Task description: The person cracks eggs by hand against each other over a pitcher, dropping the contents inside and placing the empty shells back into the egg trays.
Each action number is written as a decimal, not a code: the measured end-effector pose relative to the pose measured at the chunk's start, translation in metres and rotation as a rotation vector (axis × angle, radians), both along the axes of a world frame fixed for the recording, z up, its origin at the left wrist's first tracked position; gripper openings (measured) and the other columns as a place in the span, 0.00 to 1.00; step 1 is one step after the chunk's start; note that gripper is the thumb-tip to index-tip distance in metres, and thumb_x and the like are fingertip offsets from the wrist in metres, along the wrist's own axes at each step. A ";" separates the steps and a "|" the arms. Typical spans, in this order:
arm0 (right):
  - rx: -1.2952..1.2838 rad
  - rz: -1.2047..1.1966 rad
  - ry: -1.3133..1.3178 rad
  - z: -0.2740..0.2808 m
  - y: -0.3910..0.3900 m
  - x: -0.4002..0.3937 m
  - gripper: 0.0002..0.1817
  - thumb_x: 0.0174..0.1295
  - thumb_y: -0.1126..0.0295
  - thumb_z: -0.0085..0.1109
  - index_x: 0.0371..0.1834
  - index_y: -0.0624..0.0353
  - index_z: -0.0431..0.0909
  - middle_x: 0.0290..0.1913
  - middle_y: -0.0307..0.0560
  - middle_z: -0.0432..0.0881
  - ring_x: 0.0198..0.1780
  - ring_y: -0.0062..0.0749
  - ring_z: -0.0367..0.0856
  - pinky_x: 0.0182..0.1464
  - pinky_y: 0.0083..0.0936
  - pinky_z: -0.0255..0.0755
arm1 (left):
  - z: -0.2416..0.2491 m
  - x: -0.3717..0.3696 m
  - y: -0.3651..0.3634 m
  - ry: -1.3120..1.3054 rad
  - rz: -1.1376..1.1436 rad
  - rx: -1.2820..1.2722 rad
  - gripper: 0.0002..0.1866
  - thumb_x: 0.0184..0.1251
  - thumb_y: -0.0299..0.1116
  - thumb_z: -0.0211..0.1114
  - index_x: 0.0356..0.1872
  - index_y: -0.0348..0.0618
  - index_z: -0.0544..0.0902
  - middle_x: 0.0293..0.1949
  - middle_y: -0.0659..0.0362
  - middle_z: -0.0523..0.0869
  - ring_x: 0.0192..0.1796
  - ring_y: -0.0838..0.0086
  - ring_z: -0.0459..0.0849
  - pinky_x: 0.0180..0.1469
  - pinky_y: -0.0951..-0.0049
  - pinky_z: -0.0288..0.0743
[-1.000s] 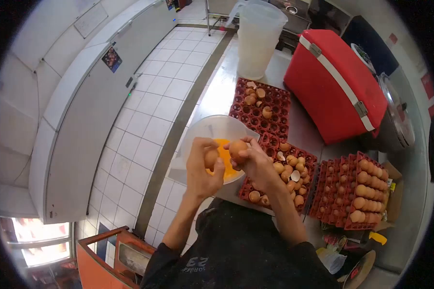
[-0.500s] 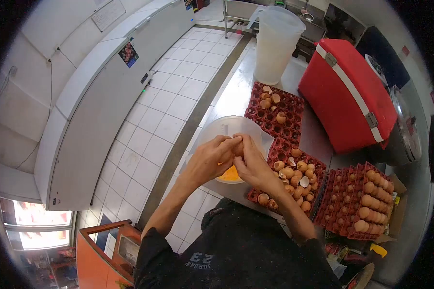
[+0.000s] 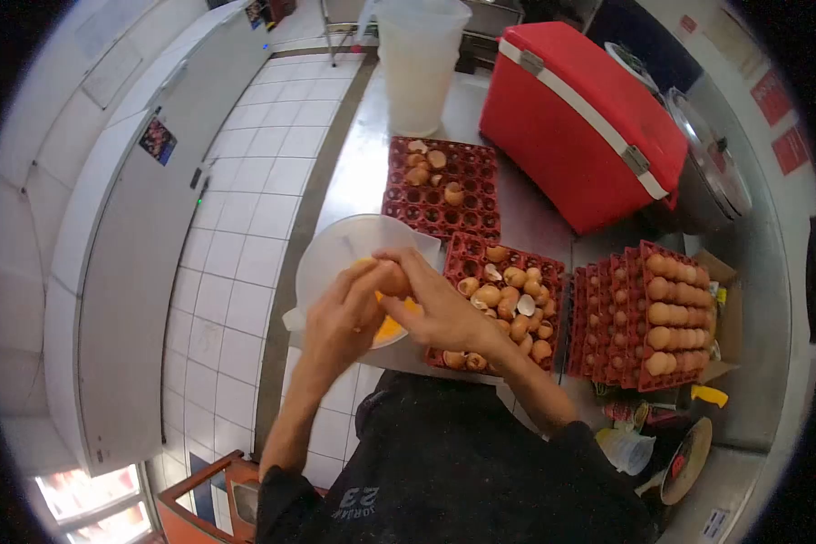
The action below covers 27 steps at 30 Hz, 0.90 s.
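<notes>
Both hands are over a translucent plastic container with orange-yellow egg yolk inside. My left hand is curled round a brown eggshell, and my right hand has its fingers on the same shell from the other side. Just right of the container lies a red egg tray heaped with several broken shells. Behind it, another red tray holds a few shell pieces.
A tall translucent jug stands at the back of the metal table. Right of it is a red cooler box. Stacked trays of whole brown eggs stand at the right, near a metal pot. A long white freezer lines the left.
The view has turned to the right, so the table's things appear further left. My hands have shifted on the shell, and more of its brown surface now shows between them.
</notes>
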State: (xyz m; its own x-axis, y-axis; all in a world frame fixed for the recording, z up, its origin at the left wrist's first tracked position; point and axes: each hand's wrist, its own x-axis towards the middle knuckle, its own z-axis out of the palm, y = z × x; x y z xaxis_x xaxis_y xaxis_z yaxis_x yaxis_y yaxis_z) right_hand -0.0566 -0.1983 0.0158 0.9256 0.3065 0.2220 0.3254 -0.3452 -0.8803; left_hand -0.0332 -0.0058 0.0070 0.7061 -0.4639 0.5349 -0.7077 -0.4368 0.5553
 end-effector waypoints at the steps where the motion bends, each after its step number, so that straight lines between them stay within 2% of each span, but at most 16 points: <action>1: 0.053 -0.010 0.018 -0.002 -0.005 -0.004 0.27 0.65 0.75 0.54 0.68 0.64 0.64 0.61 0.61 0.72 0.64 0.54 0.76 0.67 0.39 0.70 | -0.002 -0.008 -0.010 0.004 -0.013 -0.005 0.32 0.55 0.22 0.76 0.64 0.47 0.79 0.57 0.50 0.86 0.54 0.54 0.89 0.53 0.62 0.86; 2: 0.127 -0.083 0.172 0.003 -0.013 -0.014 0.25 0.66 0.72 0.56 0.66 0.62 0.67 0.61 0.59 0.72 0.64 0.51 0.75 0.67 0.38 0.69 | -0.002 -0.018 -0.023 0.005 0.003 -0.089 0.31 0.57 0.24 0.77 0.64 0.45 0.78 0.55 0.50 0.87 0.53 0.56 0.89 0.52 0.63 0.85; 4: 0.056 -0.201 0.188 0.001 -0.038 -0.028 0.24 0.66 0.72 0.56 0.66 0.61 0.68 0.61 0.58 0.73 0.64 0.51 0.75 0.67 0.39 0.69 | -0.009 -0.040 -0.042 0.007 0.014 -0.177 0.30 0.59 0.26 0.78 0.63 0.43 0.77 0.53 0.49 0.87 0.52 0.58 0.90 0.52 0.65 0.84; 6: -0.023 -0.333 0.215 -0.003 -0.057 -0.035 0.23 0.66 0.71 0.57 0.65 0.60 0.69 0.60 0.57 0.73 0.64 0.50 0.75 0.67 0.39 0.69 | -0.025 -0.068 -0.057 0.332 0.023 -0.381 0.26 0.63 0.30 0.78 0.59 0.40 0.76 0.47 0.49 0.88 0.49 0.62 0.90 0.51 0.67 0.82; 9: -0.189 -0.434 0.161 -0.035 -0.087 -0.021 0.26 0.65 0.68 0.57 0.67 0.59 0.69 0.64 0.58 0.72 0.69 0.53 0.71 0.72 0.45 0.64 | -0.042 -0.091 -0.078 0.576 -0.130 -0.447 0.23 0.65 0.31 0.77 0.55 0.40 0.75 0.42 0.50 0.89 0.45 0.65 0.89 0.48 0.68 0.81; 11: -0.711 -0.409 0.010 -0.087 -0.103 -0.011 0.30 0.64 0.65 0.57 0.71 0.58 0.67 0.69 0.60 0.69 0.74 0.57 0.65 0.77 0.52 0.56 | -0.058 -0.098 -0.079 0.695 -0.204 -0.388 0.22 0.67 0.33 0.74 0.55 0.40 0.73 0.42 0.47 0.88 0.43 0.60 0.90 0.46 0.65 0.82; 12: -0.773 -0.423 0.051 -0.106 -0.109 -0.012 0.33 0.63 0.64 0.57 0.74 0.57 0.67 0.73 0.61 0.66 0.78 0.59 0.59 0.80 0.56 0.48 | -0.060 -0.098 -0.079 0.731 -0.228 -0.281 0.21 0.69 0.33 0.72 0.56 0.40 0.72 0.42 0.46 0.88 0.43 0.55 0.90 0.46 0.63 0.82; 13: -0.770 -0.415 0.045 -0.111 -0.112 -0.015 0.33 0.63 0.64 0.57 0.74 0.57 0.67 0.73 0.61 0.66 0.78 0.59 0.59 0.80 0.56 0.48 | -0.061 -0.097 -0.078 0.761 -0.241 -0.178 0.19 0.71 0.33 0.69 0.56 0.40 0.72 0.42 0.45 0.88 0.43 0.51 0.90 0.46 0.62 0.82; 14: -0.701 -0.489 0.025 -0.115 -0.115 -0.020 0.32 0.64 0.65 0.58 0.73 0.57 0.68 0.73 0.61 0.66 0.78 0.59 0.59 0.80 0.54 0.50 | -0.060 -0.096 -0.073 0.852 -0.275 -0.138 0.17 0.74 0.32 0.65 0.58 0.40 0.71 0.46 0.42 0.86 0.48 0.45 0.88 0.50 0.58 0.82; 16: -0.448 -0.559 0.009 -0.122 -0.130 -0.023 0.28 0.65 0.70 0.58 0.71 0.58 0.71 0.72 0.60 0.68 0.76 0.58 0.62 0.78 0.50 0.56 | -0.060 -0.096 -0.065 0.805 -0.284 -0.112 0.18 0.73 0.31 0.65 0.59 0.41 0.72 0.48 0.43 0.85 0.51 0.45 0.87 0.52 0.58 0.81; 19: -0.415 -0.731 0.046 -0.096 -0.134 -0.046 0.22 0.69 0.74 0.56 0.67 0.58 0.73 0.69 0.56 0.71 0.72 0.53 0.69 0.75 0.46 0.62 | -0.035 -0.097 -0.040 0.624 -0.327 -0.096 0.21 0.71 0.30 0.67 0.61 0.42 0.72 0.56 0.44 0.83 0.59 0.48 0.84 0.57 0.57 0.80; 21: -0.365 -0.793 0.098 -0.090 -0.131 -0.055 0.20 0.70 0.74 0.55 0.65 0.57 0.74 0.67 0.55 0.72 0.70 0.50 0.71 0.74 0.45 0.63 | -0.006 -0.100 -0.019 0.405 -0.144 -0.097 0.22 0.70 0.30 0.68 0.62 0.42 0.74 0.58 0.47 0.82 0.59 0.50 0.84 0.58 0.57 0.79; 23: -0.187 -0.902 0.212 -0.086 -0.129 -0.064 0.18 0.71 0.74 0.54 0.63 0.57 0.76 0.64 0.54 0.74 0.68 0.46 0.73 0.72 0.43 0.66 | -0.012 -0.103 0.002 0.296 -0.041 -0.162 0.21 0.70 0.29 0.68 0.62 0.41 0.77 0.59 0.47 0.81 0.59 0.53 0.84 0.59 0.58 0.79; 25: -0.166 -0.908 0.201 -0.090 -0.122 -0.064 0.17 0.71 0.74 0.54 0.62 0.58 0.76 0.62 0.52 0.74 0.66 0.45 0.74 0.70 0.41 0.68 | -0.032 -0.101 0.017 -0.060 0.273 -0.364 0.21 0.70 0.26 0.67 0.62 0.39 0.77 0.59 0.44 0.80 0.60 0.53 0.82 0.60 0.60 0.78; 26: -0.134 -0.901 0.173 -0.093 -0.117 -0.063 0.17 0.71 0.74 0.53 0.61 0.59 0.76 0.60 0.52 0.75 0.65 0.44 0.74 0.69 0.41 0.68 | -0.040 -0.095 0.021 -0.063 0.274 -0.358 0.21 0.70 0.26 0.67 0.62 0.39 0.77 0.59 0.44 0.80 0.60 0.53 0.82 0.60 0.60 0.78; 27: -0.102 -0.893 0.145 -0.095 -0.110 -0.062 0.16 0.71 0.74 0.53 0.60 0.60 0.77 0.58 0.51 0.76 0.64 0.44 0.75 0.68 0.41 0.68 | -0.048 -0.085 0.022 0.119 0.300 -0.208 0.20 0.72 0.27 0.65 0.63 0.37 0.76 0.59 0.43 0.80 0.61 0.53 0.81 0.61 0.59 0.77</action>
State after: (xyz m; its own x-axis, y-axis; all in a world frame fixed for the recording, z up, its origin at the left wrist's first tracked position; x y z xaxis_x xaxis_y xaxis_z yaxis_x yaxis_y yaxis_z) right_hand -0.1182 -0.3086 -0.0797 0.8450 -0.5260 0.0963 -0.2117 -0.4945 -0.8430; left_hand -0.1186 0.0167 -0.0405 0.8568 -0.1175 0.5020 -0.4907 -0.4844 0.7243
